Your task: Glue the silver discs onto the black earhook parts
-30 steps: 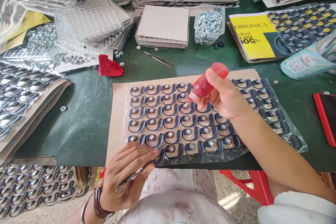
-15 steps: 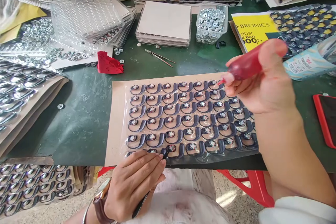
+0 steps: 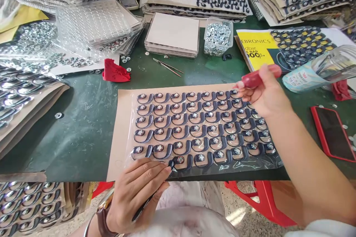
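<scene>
A clear plastic tray [image 3: 200, 129] of dark hook-shaped earpiece parts with small round speaker inserts lies on a cardboard sheet [image 3: 122, 129] in front of me. My right hand [image 3: 264, 94] is closed round a small red squeeze bottle [image 3: 257, 77], its nozzle pointing left over the tray's far right corner. My left hand [image 3: 136, 192] rests at the tray's near edge, fingers pinched on dark tweezers [image 3: 151, 196] whose tip touches a part in the front row.
Stacked trays of the same parts stand left, far centre and far right. A tub of metal washers [image 3: 218, 37], a white pad [image 3: 174, 31], spare tweezers [image 3: 168, 66], a red cloth [image 3: 115, 72], a lying bottle [image 3: 319, 68] and a red-cased phone [image 3: 332, 133] sit on the green table.
My right hand carried the red bottle from the tray's middle rows up to its far right corner. My left hand slid slightly inward along the near edge with the tweezers.
</scene>
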Demonstrator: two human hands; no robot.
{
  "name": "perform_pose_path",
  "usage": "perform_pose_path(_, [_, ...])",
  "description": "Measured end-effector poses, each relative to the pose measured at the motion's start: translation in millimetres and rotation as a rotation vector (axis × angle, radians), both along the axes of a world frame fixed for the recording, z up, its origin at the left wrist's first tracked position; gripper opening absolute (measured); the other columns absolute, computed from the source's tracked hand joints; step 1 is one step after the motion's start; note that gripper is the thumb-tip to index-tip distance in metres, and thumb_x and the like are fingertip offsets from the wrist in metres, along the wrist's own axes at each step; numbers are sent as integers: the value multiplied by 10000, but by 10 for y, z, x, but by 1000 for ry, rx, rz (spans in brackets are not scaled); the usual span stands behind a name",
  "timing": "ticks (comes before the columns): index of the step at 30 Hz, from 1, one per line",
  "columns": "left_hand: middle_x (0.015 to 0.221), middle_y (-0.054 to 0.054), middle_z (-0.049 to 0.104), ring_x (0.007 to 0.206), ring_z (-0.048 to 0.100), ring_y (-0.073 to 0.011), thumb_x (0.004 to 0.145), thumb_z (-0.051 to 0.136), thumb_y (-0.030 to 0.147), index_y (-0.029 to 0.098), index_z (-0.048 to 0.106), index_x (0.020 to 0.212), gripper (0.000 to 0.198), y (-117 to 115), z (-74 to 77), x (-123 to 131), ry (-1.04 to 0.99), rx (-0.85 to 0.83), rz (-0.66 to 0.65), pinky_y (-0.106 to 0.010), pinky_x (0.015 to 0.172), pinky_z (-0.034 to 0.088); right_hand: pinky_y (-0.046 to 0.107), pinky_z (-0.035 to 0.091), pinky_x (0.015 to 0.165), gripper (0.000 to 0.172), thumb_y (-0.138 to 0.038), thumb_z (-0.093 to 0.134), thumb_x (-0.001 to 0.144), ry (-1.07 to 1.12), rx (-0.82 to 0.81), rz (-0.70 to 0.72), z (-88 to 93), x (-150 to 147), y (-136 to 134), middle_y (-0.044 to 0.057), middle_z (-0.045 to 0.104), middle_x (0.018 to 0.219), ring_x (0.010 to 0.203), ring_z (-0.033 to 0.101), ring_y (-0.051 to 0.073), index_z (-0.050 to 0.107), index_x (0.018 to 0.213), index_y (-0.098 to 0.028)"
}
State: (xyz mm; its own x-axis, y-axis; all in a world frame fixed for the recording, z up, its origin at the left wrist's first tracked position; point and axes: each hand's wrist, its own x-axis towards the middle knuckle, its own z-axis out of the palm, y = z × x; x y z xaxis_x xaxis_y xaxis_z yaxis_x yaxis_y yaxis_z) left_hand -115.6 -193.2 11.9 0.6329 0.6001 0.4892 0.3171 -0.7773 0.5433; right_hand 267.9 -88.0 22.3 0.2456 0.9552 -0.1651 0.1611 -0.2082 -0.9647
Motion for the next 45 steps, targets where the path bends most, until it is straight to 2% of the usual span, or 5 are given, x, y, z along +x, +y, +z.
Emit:
perform_pose_path(9, [917,-114,727,879,690,-194,824,568,36,47,661,1071,264,19,-65,-31,-39,-40,15,-329,784,550,675,192,1076,433,-117,197,998,-1394,353,308,-245,-897,846,219,587,1220,1300,414,380,609,1087,-15])
perform_pose_path(18, [948,-115,722,919,676,-191,822,575,35,37,652,1078,268,9,-127,-68,-73,-74,5,-343,809,540,558,304,1059,439,-25,238,946,-1560,640,700,-91,-1372,447,86,602,1153,1254,442,280,634,1061,-173])
perform_pose_path(22, [956,-120,720,932,671,-197,806,584,24,30,647,1093,294,-5,-164,-85,-97,-70,2,-353,806,539,385,411,800,175,-123,479,917,-1115,633,1000,147,-1406,-360,27,565,730,742,488,179,645,870,-157])
perform_pose_path(31, [938,-116,725,925,679,-193,807,588,23,26,669,1044,251,-35,-54,-102,-65,-38,26,-353,829,536,354,316,684,226,-108,501,898,-906,590,1121,-209,-1379,-1027,25,548,713,698,411,180,678,1035,-139])
perform_pose_path(45, [1372,0,529,1298,478,-179,817,708,126,282,663,1164,383,-203,-179,153,49,323,94,-368,1152,352,249,482,650,460,-444,236,1051,442,-277,530,36,-1546,-1408,8,598,712,649,590,118,613,1016,-182])
